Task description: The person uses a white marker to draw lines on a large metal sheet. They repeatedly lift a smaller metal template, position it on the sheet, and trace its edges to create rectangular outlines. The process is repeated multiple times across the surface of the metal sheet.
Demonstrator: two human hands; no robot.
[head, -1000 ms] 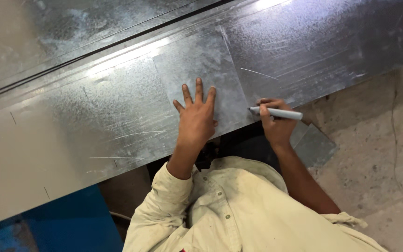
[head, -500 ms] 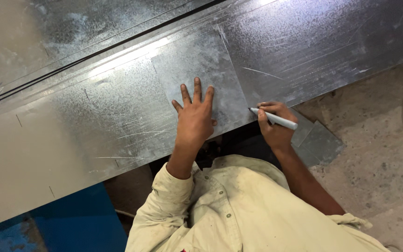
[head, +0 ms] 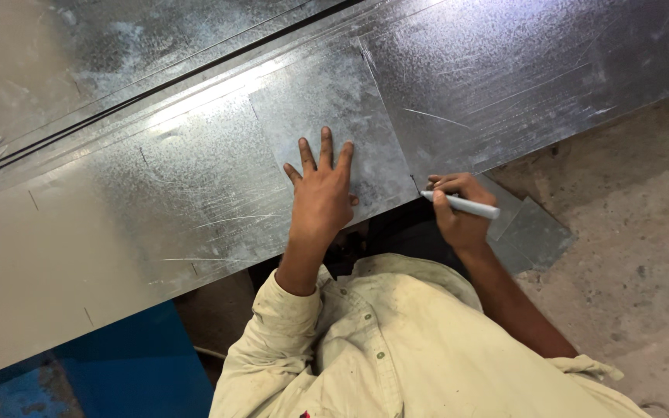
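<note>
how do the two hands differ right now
The left hand lies flat, fingers spread, palm down on the small metal sheet; the right hand is curled around a marker. The left holds nothing, while the right sets the marker's tip at the sheet's edge. Both are bare.

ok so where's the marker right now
In the head view, the marker is in the right hand, its tip at the near edge of the small metal sheet, right of the flat left hand.
</note>
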